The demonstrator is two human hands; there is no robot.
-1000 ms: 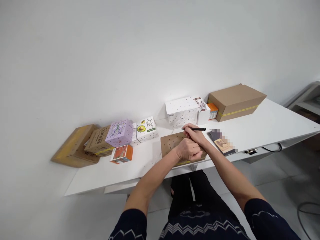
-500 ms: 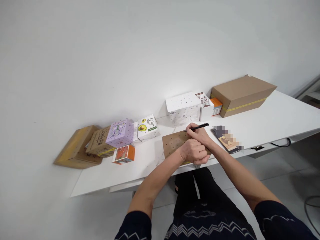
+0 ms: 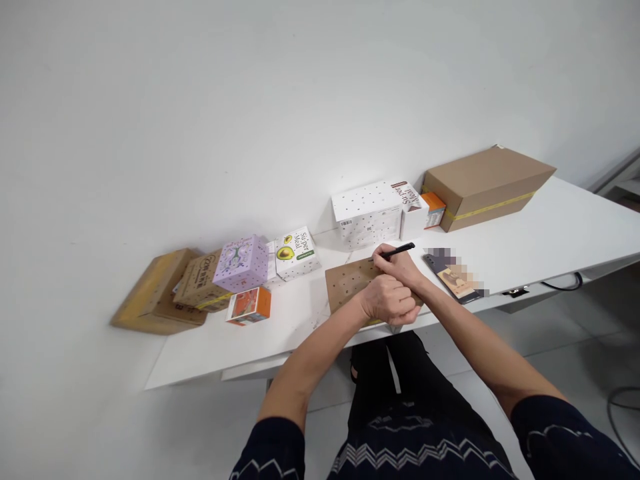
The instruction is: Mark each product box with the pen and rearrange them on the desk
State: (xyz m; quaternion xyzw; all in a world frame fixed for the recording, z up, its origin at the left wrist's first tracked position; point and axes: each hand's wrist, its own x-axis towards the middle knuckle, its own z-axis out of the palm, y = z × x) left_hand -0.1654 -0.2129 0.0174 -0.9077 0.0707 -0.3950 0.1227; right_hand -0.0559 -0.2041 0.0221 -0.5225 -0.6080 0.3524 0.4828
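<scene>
My right hand (image 3: 394, 265) is closed around a black pen (image 3: 400, 251), its tip down by the top of a brown cardboard box (image 3: 350, 279) patterned with small dark dots. Curled into a fist, my left hand (image 3: 389, 300) rests on the near part of the same box, and nothing shows in its fingers. The left wrist lies left of the right one, and both hands cover much of the box's right side. A dark phone (image 3: 453, 280), partly pixelated, lies on the table just right of my right forearm.
The white table (image 3: 570, 220) runs along a wall. At the back stand a dotted white box (image 3: 367, 213), an orange box (image 3: 434, 209) and a large cardboard box (image 3: 490, 183). Leftward are an avocado box (image 3: 296, 255), a purple box (image 3: 243, 262), a small orange-white box (image 3: 249, 307) and cardboard boxes (image 3: 159, 293).
The pen and my right hand have shifted very slightly on the box top. My left fist stays in place. The view has tilted a little.
</scene>
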